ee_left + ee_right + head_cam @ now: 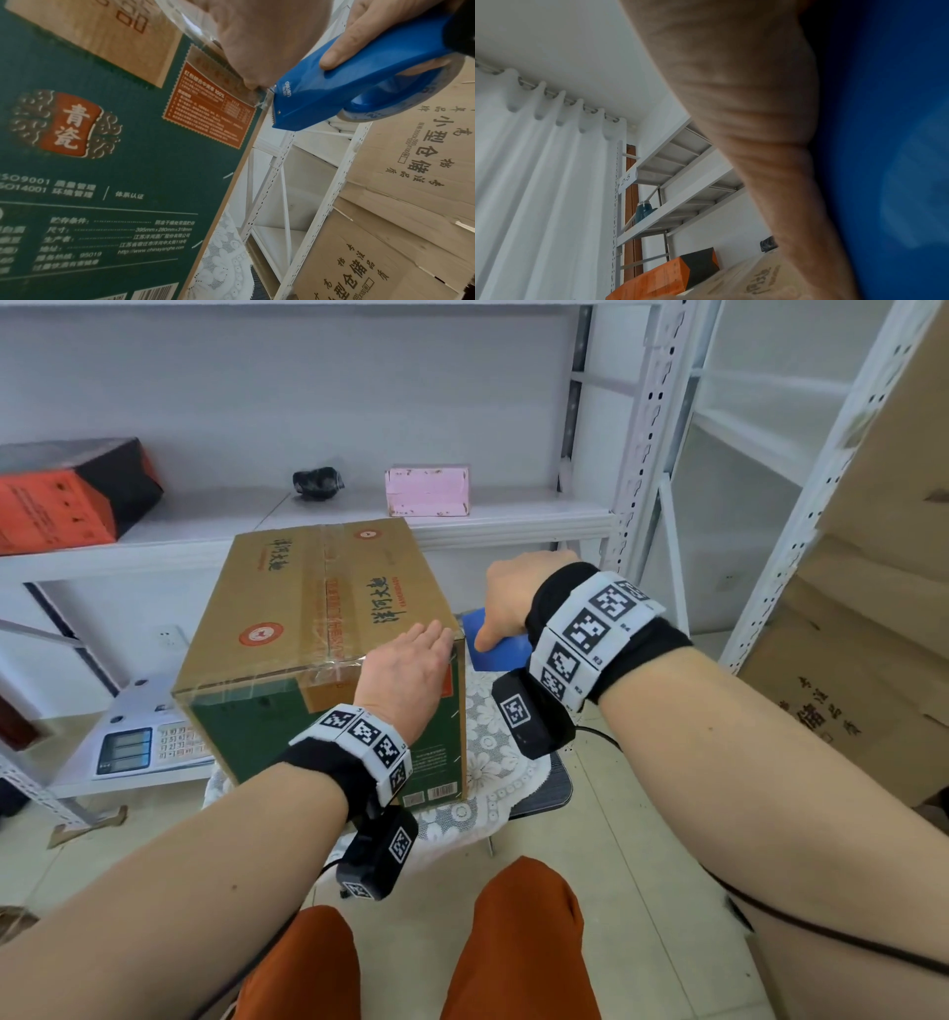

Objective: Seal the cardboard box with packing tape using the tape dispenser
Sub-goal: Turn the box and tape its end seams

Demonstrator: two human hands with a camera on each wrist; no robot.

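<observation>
A cardboard box with a brown top and green front stands on a lace-covered stool. Clear tape runs along its top seam and near front edge. My left hand lies flat with straight fingers on the box's near right top corner, its palm pressing the edge. My right hand grips the blue tape dispenser just off the box's right side. In the left wrist view the dispenser has its toothed front touching the box's upper right edge, and fingers curl over its body. Blue dispenser plastic fills the right wrist view.
A white metal shelf behind the box carries an orange and black carton, a black object and a pink box. A scale sits lower left. Large cardboard cartons stack at right. Shelf uprights stand close by.
</observation>
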